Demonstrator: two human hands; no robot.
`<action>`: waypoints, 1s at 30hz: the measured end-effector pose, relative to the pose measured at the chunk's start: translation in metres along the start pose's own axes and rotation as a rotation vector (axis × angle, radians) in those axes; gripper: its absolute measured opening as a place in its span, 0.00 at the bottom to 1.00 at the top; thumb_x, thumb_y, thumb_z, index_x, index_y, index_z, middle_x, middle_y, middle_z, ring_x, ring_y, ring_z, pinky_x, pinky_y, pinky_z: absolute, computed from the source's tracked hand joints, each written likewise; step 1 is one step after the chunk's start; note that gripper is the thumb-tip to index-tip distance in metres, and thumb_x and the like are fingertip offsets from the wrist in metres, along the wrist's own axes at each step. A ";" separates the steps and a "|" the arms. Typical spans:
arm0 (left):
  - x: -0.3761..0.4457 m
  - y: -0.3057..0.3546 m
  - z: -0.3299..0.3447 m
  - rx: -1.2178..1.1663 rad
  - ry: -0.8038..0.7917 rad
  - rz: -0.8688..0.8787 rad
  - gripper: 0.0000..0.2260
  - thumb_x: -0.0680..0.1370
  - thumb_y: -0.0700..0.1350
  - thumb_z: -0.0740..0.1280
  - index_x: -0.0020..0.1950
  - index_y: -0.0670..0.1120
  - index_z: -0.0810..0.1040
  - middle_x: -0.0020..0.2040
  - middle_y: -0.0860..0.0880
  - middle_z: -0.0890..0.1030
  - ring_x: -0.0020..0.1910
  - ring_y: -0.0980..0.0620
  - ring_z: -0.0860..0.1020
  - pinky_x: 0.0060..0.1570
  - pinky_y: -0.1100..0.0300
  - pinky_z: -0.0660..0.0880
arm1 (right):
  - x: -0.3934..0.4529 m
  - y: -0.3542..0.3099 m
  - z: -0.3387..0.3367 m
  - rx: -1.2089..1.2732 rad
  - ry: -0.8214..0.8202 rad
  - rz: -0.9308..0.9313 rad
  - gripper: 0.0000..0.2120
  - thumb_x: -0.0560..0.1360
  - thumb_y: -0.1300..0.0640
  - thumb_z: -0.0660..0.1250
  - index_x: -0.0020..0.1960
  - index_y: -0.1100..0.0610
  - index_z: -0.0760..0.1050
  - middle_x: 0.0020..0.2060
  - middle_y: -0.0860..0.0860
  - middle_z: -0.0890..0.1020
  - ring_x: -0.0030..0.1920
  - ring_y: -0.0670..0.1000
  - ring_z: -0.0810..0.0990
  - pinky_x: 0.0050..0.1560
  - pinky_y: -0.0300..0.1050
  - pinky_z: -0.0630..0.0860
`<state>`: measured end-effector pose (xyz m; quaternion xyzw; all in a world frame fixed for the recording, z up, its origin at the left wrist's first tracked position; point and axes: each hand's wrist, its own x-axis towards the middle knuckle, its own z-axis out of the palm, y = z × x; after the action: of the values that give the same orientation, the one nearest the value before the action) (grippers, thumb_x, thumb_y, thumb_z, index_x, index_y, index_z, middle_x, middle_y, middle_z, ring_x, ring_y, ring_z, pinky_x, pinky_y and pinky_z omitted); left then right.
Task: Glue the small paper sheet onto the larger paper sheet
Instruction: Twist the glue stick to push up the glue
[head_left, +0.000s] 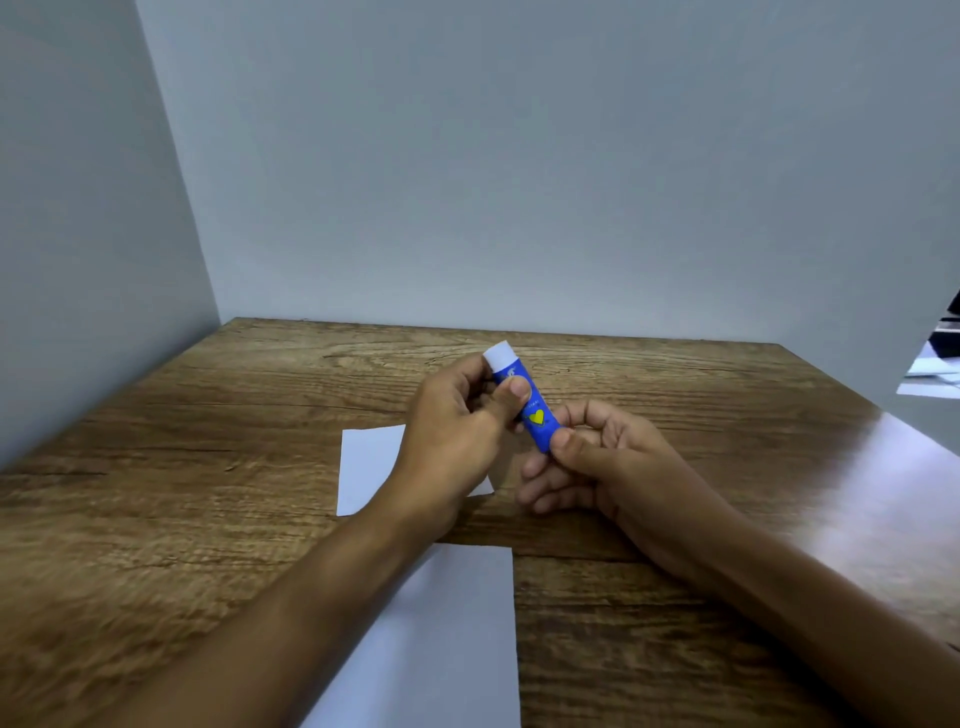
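Observation:
A blue glue stick (530, 410) with a white cap and a yellow heart on its label is held above the wooden table (208, 467). My left hand (457, 436) grips its upper part near the cap. My right hand (587, 457) pinches its lower end between thumb and fingers. The small white paper sheet (369, 467) lies flat on the table, partly hidden under my left hand. The larger white paper sheet (447, 639) lies nearer to me, partly covered by my left forearm and cut off by the bottom edge of the view.
Grey walls close off the table at the back and on the left. At the far right, past the wall's edge, some white and dark objects (935, 358) show. The table's right side carries a bright glare.

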<state>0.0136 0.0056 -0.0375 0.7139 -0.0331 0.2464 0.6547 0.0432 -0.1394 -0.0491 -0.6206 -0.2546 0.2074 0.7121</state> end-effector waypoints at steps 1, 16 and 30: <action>0.000 0.000 0.001 -0.005 -0.008 -0.001 0.06 0.75 0.39 0.64 0.39 0.46 0.77 0.34 0.49 0.79 0.32 0.57 0.75 0.37 0.65 0.74 | 0.000 0.000 -0.001 0.007 -0.006 0.015 0.08 0.76 0.59 0.60 0.51 0.63 0.70 0.33 0.56 0.83 0.34 0.54 0.84 0.35 0.42 0.81; 0.002 -0.010 0.004 -0.038 -0.033 -0.027 0.04 0.75 0.40 0.64 0.41 0.42 0.77 0.34 0.47 0.78 0.31 0.57 0.74 0.37 0.64 0.74 | 0.005 0.004 -0.002 -0.016 0.021 -0.008 0.15 0.71 0.57 0.64 0.53 0.65 0.70 0.35 0.57 0.82 0.31 0.53 0.82 0.31 0.41 0.78; 0.002 -0.008 0.002 -0.069 -0.023 -0.002 0.04 0.75 0.41 0.66 0.39 0.46 0.78 0.33 0.47 0.79 0.30 0.57 0.75 0.38 0.64 0.75 | 0.005 0.003 -0.003 0.044 0.033 -0.017 0.20 0.65 0.58 0.68 0.55 0.62 0.69 0.33 0.56 0.82 0.30 0.52 0.80 0.32 0.40 0.78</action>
<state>0.0192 0.0053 -0.0442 0.6936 -0.0482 0.2364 0.6787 0.0488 -0.1383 -0.0518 -0.6059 -0.2432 0.1967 0.7315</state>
